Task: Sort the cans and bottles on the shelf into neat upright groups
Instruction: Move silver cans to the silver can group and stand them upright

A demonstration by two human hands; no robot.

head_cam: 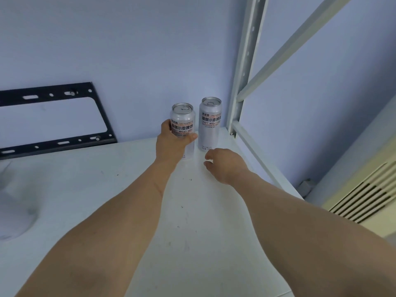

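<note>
Gripping a silver beer can [182, 123] around its middle, the left hand [171, 144] has its thumb on the front of the label and its fingers curled behind. This can stands upright at the back of the white shelf [128, 189], close to the pale blue wall [128, 50]. Just beside it, to the right and not touching, a second silver can [210, 123] of the same brand stands upright in the back corner, near the grey metal post [242, 82] of the rack. The right hand [222, 163] hovers low over the shelf in front of the second can; its fingers are loosely curled and hold nothing. Both bare forearms reach forward over the shelf. A black metal bracket [53, 118] leans on the wall at the left. At the lower right, a cream-coloured unit with dark slots [364, 200] is visible beyond the shelf edge.
</note>
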